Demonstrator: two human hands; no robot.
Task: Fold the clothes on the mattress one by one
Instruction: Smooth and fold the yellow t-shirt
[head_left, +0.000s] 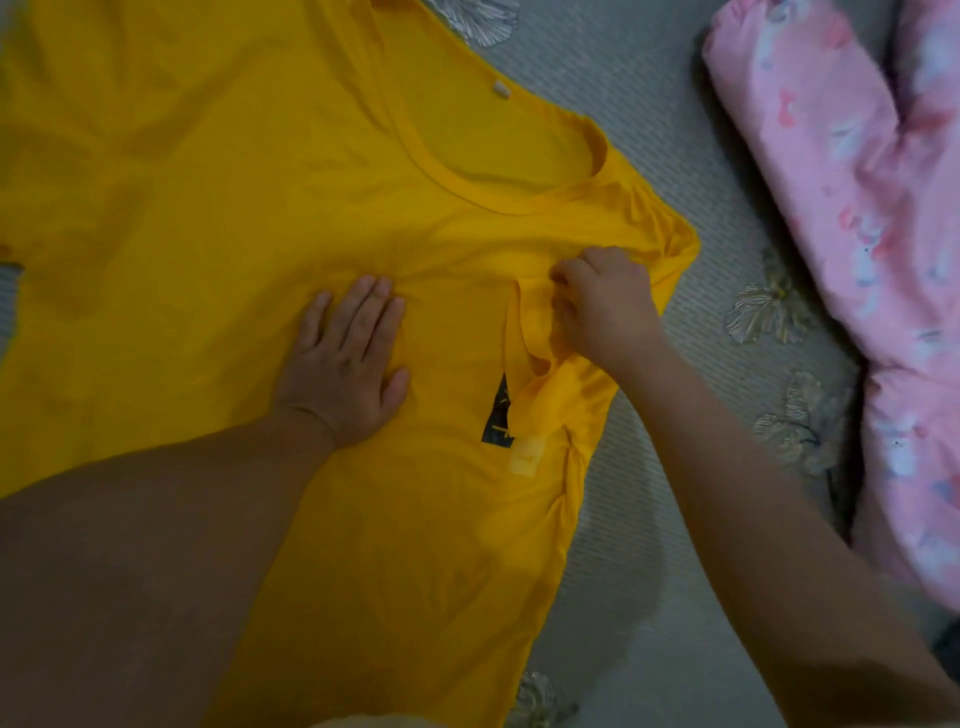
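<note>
Yellow cotton t-shirt (208, 234) spread on grey patterned mattress (649, 467), left hand (345, 364) pressed flat, fingers extended, right hand (602, 306) apparently closed on folded-in sleeve (535, 364), pink printed bedding (857, 208) alongside.

T-shirt (218, 218) bright yellow-orange, plain, small black print patch (497, 415) with yellow marks, pale yellow tag (527, 458), whitish neck label (502, 90). Mattress (649, 156) grey, fine ribbed stripes, silvery leaf motifs. Bedding (831, 171) pink, white-and-red small figures.
</note>
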